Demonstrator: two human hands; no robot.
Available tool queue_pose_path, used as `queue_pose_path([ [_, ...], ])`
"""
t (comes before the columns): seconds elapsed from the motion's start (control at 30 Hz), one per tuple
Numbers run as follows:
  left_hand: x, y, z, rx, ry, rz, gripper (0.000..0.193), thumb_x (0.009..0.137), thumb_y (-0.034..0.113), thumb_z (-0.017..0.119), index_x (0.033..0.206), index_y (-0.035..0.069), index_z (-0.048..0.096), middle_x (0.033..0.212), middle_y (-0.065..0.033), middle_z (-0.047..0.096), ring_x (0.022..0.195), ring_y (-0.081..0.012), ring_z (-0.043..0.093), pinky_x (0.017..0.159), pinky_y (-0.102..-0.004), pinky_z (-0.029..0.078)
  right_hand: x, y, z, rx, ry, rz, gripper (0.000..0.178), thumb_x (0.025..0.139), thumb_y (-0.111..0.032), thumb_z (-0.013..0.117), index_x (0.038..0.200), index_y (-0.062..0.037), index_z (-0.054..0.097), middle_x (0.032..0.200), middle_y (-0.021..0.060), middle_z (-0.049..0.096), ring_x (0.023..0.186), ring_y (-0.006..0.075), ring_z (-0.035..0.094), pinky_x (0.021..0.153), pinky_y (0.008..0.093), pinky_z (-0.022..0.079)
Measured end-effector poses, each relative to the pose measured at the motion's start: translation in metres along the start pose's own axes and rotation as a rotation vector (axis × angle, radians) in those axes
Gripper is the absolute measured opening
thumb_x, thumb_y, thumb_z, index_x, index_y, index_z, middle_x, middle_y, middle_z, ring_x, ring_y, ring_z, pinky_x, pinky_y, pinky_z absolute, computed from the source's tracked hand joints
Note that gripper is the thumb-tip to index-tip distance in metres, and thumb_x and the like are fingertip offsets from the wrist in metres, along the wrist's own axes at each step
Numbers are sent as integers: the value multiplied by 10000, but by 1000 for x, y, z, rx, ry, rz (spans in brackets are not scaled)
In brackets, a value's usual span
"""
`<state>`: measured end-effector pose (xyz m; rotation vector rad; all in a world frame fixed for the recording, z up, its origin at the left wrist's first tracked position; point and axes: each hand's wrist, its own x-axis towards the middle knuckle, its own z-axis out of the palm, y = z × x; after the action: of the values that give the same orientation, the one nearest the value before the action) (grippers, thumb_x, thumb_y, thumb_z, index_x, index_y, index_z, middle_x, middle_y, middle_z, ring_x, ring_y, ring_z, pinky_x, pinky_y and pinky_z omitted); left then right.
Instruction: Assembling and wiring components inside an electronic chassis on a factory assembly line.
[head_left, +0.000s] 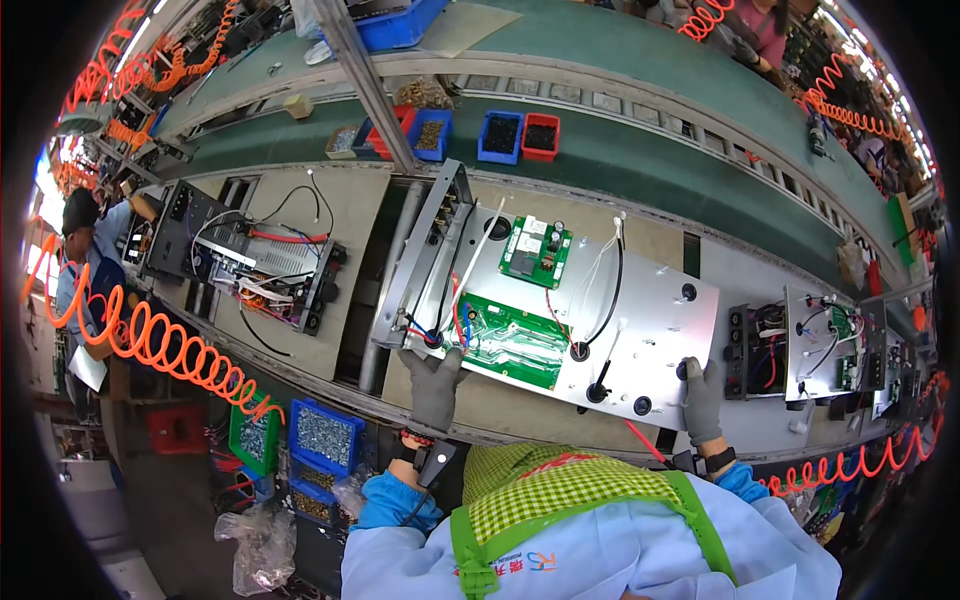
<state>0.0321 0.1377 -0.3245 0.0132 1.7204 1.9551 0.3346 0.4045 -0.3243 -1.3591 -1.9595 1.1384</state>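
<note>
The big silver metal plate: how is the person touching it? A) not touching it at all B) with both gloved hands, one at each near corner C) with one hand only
B: the gloved left hand and gloved right hand each rest on the near edge of the silver metal plate.
</note>
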Motion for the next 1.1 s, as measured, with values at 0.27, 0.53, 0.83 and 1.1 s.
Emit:
queue_pose_path([
  [0.27,1,-3,1,-158,-39,-64,911,936,121,635,1512,30,-65,1267,-200,475,1013,-228,609,801,-330,572,0,-4,-11,75,-14,28,324,984,-280,560,1037,38,585,907,99,608,849,158,538,776,326,442],
  [0.53,9,-23,-5,-68,-25,-88,869,950,158,621,1513,141,-40,1290,-204,475,1057,-249,607,835,-403,595,7,-6,-6,19,31,33,306,978,-239,550,1078,48,587,958,100,622,884,156,549,815,313,447],
  [0.83,10,-16,-8,76,-24,-89,837,974,172,584,1487,69,-70,1233,-187,545,1048,-248,633,849,-415,605,12,13,4,50,-56,63,278,996,-251,538,1027,24,570,906,73,588,830,144,515,771,321,434],
  [1.1,27,-43,-32,155,-15,116,950,878,235,722,1516,16,54,1197,-171,601,954,-227,653,787,-343,548,18,33,8,-136,-7,11,398,997,-332,549,1022,64,584,891,145,635,801,192,539,758,365,443],
])
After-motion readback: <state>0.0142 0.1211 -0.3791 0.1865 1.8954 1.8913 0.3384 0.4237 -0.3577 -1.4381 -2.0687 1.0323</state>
